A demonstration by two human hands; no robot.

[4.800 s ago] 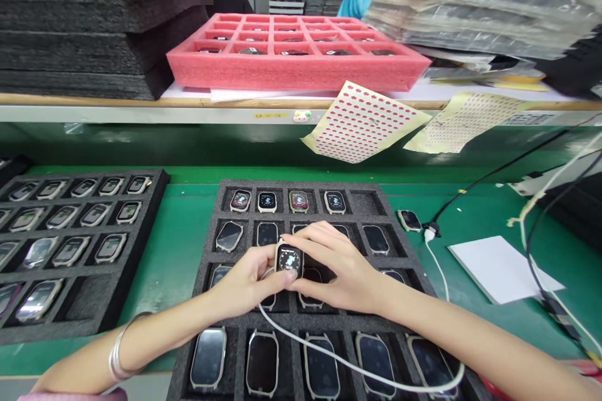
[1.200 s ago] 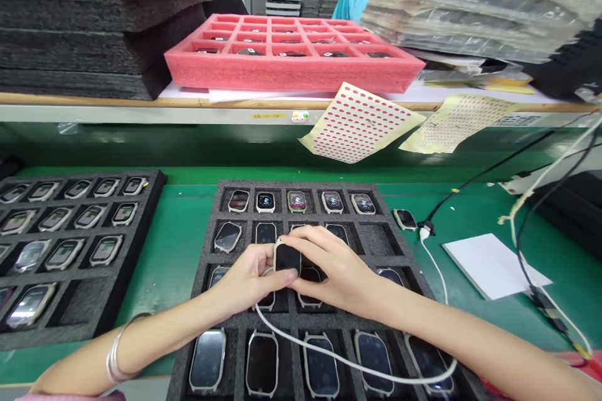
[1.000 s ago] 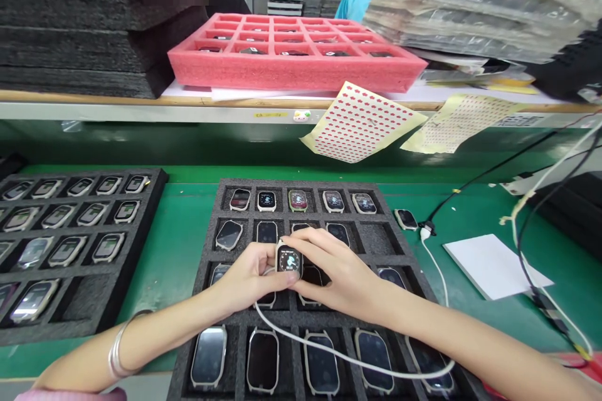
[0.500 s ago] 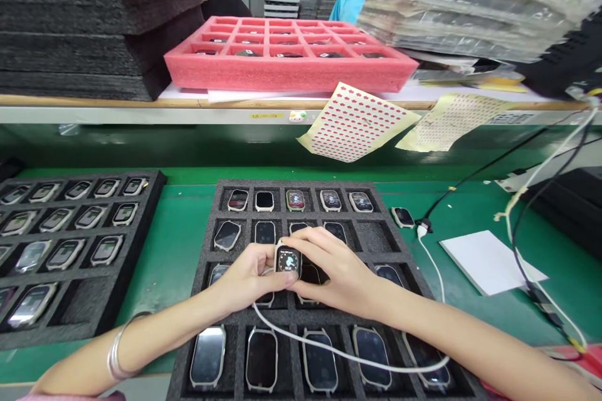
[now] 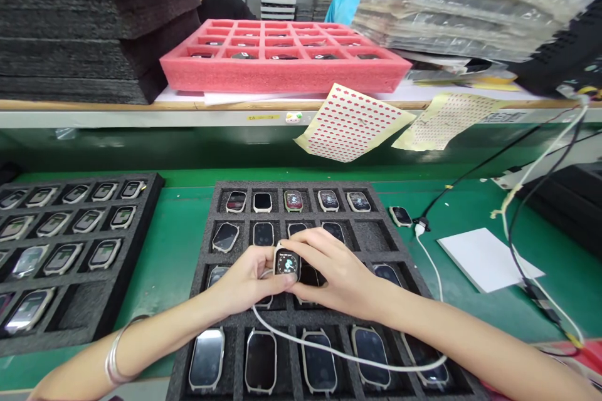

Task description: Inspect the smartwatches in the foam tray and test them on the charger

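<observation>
Both my hands hold one small smartwatch body [image 5: 286, 263] with a lit screen above the middle of a black foam tray [image 5: 211, 216]. My left hand [image 5: 244, 282] grips its left side, fingers curled. My right hand [image 5: 336, 272] pinches its right and top edge. A white cable [image 5: 348, 357] runs from under the watch across the tray's front row toward the right. The tray's cells hold several watch bodies; those in the back row [image 5: 294, 200] show lit screens and the front ones [image 5: 261, 360] are dark. One cell [image 5: 372, 236] in the second row looks empty.
A second black tray [image 5: 70, 307] of watch bodies lies at the left on the green mat [image 5: 174, 244]. One loose watch [image 5: 401, 215], white paper [image 5: 484, 257] and cables [image 5: 531, 200] are at the right. On the shelf sit a pink foam tray [image 5: 282, 72], black foam stacks [image 5: 89, 31] and sticker sheets [image 5: 352, 122].
The fifth back-row cell has gained a lit watch and a second-row cell emptied since the oldest frame. The held watch's screen went from dark to lit. My hands stay in place.
</observation>
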